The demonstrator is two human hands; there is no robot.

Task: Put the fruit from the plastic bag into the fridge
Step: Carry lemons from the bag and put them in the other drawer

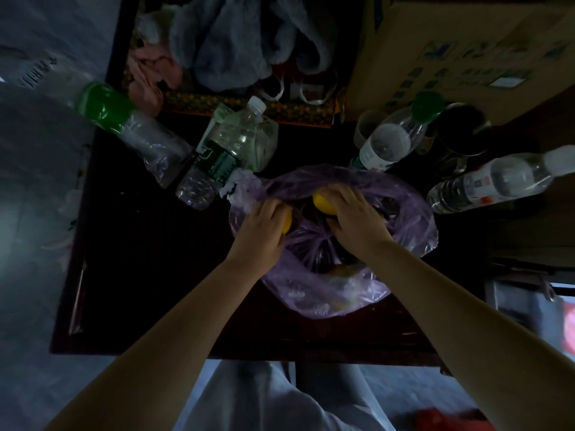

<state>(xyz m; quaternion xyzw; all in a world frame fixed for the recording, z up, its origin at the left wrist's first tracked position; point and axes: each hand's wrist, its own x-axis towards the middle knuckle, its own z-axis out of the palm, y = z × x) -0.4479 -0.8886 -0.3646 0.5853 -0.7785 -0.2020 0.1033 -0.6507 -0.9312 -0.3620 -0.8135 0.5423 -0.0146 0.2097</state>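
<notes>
A thin purple plastic bag (413,225) lies open on a dark wooden table (146,275). My left hand (259,231) is closed around a yellow fruit (286,224) at the bag's left rim. My right hand (354,219) grips a second yellow fruit (323,203) over the bag's opening. Another yellowish fruit (340,270) shows dimly through the plastic at the bag's near side. No fridge is in view.
Several clear water bottles stand around the bag: two at the left (217,160), one behind (389,141), one at the right (497,181). A cardboard box (466,51) sits back right, and grey and pink cloth (236,42) lies at the back.
</notes>
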